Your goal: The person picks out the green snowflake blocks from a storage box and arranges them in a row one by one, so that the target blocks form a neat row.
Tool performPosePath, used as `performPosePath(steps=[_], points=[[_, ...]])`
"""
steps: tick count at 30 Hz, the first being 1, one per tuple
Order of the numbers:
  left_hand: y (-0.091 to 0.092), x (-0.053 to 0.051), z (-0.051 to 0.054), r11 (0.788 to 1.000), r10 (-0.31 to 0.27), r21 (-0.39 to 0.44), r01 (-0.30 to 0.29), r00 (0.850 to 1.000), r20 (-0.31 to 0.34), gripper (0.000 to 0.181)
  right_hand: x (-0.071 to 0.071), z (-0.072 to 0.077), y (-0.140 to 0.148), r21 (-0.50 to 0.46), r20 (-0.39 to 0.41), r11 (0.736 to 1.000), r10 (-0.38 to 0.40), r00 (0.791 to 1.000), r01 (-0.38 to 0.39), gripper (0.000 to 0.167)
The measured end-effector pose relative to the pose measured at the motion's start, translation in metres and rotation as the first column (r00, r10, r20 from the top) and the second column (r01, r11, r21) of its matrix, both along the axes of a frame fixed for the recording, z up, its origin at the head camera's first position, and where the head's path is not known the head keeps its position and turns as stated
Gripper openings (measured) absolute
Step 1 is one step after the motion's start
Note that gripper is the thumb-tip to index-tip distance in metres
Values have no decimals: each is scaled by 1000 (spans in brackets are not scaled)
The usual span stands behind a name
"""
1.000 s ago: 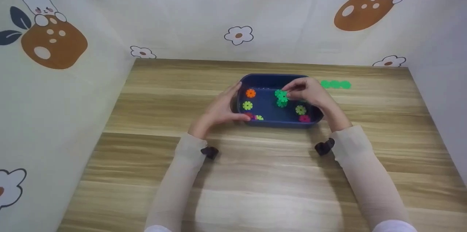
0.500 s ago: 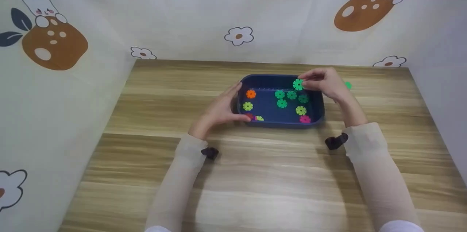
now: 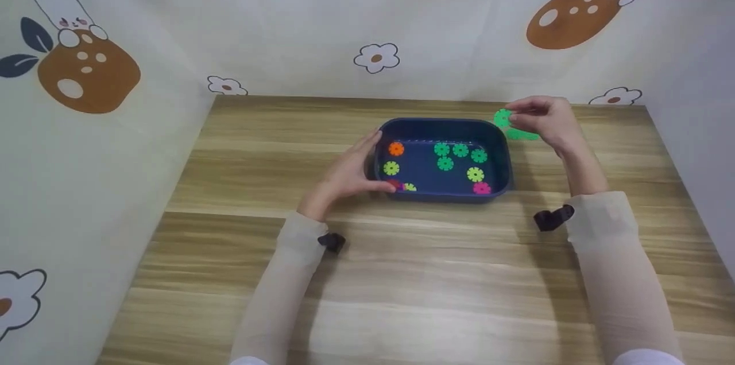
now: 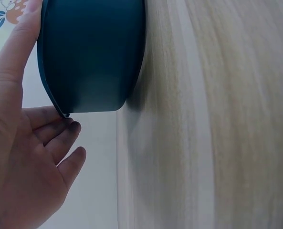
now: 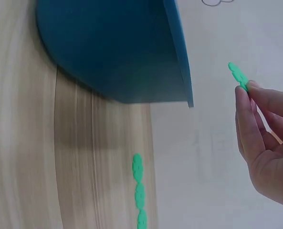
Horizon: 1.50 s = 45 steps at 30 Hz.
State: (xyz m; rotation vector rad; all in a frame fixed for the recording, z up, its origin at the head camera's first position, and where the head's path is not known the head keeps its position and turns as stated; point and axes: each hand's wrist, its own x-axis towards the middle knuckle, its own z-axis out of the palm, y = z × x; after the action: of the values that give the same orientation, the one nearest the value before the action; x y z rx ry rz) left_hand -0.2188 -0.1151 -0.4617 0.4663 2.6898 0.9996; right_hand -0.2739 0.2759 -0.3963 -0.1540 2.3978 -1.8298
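Note:
My left hand (image 3: pixel 347 171) holds the left end of a dark blue plastic bin (image 3: pixel 442 198), thumb at the front rim and fingers at the back-left corner. Flower-shaped notched plastic discs lie inside: several green ones (image 3: pixel 444 163), an orange one (image 3: pixel 396 148), yellow ones (image 3: pixel 475 174) and a pink one (image 3: pixel 482 187). Beyond the bin's back-right corner, my right hand (image 3: pixel 554 124) pinches a green notched disc (image 3: pixel 501 118) between thumb and fingertips, raised above the table. Below it, a row of joined green discs (image 5: pixel 140 193) lies on the table, partly hidden in the head view.
The wood-grain table (image 3: pixel 425 273) extends in front of and beside the bin. A patterned cloth (image 3: pixel 298 32) with rabbits and flowers rises behind and at the left. A pale wall (image 3: pixel 689 124) stands on the right.
My right hand has moved from inside the bin, right and away, to above the green row, with a green disc pinched. Several green discs lie apart in the bin. My left hand has stayed put.

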Motion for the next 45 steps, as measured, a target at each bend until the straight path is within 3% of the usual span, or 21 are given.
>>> performPosePath(steps=[7,19,27,36,41,45], points=[[1,0,2,1000,13,6,-14,1000,25,120,1,2,19,8,11,994,-110,994,110,25],[1,-1,0,1000,1,3,-1,1000,19,121,4,-3,53,-174,85,953,-235,968,247,19],[1,0,1,1000,3,-5,-3,999,32,124,3,-14,71,-282,152,887,-335,930,365,19],[1,1,2,1000,7,-3,-7,999,35,122,3,-26,83,-376,253,801,-394,884,465,23],[1,1,2,1000,6,8,-7,999,33,120,2,-33,87,-352,286,790,-419,862,501,26],[0,0,2,1000,-4,18,3,1000,8,120,2,-38,90,-299,297,797,-445,845,525,27]])
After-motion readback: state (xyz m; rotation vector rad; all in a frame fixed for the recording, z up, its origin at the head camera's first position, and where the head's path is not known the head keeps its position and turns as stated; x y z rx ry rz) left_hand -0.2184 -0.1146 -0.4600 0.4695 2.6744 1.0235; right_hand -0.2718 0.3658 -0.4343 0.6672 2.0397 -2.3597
